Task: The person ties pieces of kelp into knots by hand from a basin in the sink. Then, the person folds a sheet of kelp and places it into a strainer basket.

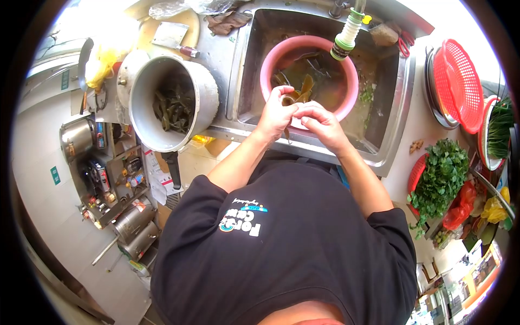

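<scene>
Over the near rim of a pink basin (269,58), my left hand (275,115) pinches a brownish-green kelp strip (288,101), which curls into a loop at the fingertips. My right hand (323,125) meets it from the other side, its fingers closed on the same strip, and a tail hangs below. More kelp (314,67) lies in murky water inside the basin. To the left, a deep metal pot (203,100) holds many dark kelp pieces (174,108). Parts of the held strip are hidden by my fingers.
The basin stands in a steel sink (391,116) under a ribbed tap hose (348,35). A cleaver (170,35) rests on a round chopping board (190,23) behind the pot. At right are a red colander (457,81) and leafy greens (441,173).
</scene>
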`<state>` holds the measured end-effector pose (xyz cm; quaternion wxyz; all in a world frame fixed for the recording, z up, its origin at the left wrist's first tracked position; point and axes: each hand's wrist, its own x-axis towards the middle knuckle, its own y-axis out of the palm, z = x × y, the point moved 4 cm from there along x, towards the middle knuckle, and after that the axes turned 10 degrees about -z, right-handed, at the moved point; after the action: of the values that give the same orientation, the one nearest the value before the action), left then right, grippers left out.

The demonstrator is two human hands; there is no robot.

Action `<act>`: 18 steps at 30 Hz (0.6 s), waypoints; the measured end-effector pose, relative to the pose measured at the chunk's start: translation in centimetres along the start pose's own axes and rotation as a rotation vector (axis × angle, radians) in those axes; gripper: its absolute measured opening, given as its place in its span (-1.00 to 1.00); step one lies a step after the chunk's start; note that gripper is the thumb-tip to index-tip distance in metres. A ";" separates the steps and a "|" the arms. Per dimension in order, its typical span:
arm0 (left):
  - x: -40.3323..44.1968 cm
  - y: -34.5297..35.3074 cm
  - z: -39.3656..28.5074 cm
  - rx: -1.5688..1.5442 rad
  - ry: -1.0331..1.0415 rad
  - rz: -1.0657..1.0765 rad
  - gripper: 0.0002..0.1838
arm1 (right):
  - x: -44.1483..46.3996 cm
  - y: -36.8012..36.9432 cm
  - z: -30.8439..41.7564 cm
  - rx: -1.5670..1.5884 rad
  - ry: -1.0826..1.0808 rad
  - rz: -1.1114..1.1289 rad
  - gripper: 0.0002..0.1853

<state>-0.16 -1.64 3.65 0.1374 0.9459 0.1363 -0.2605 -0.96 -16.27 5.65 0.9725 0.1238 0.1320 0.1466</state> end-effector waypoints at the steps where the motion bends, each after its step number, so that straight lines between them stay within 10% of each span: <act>1: -0.1 0.1 0.0 0.011 -0.063 0.035 -0.65 | -0.1 -0.4 -0.5 0.044 0.048 -0.040 -0.86; 5: -0.5 0.4 0.0 -0.054 -0.171 0.101 -0.60 | -0.5 -3.3 -3.9 0.081 0.244 -0.439 -0.71; 8: -0.6 0.2 0.3 -0.083 -0.219 0.147 -0.68 | -0.5 -2.3 -3.0 0.368 0.499 -0.323 -0.51; 18: -0.7 0.0 0.4 -0.156 -0.191 0.122 -0.85 | 1.2 -0.8 -2.3 0.320 0.130 -0.300 -0.50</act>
<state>-0.93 -1.90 3.70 0.2383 0.9097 0.0846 -0.3294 -0.34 -16.12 3.03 0.9409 0.2455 0.2327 -0.0149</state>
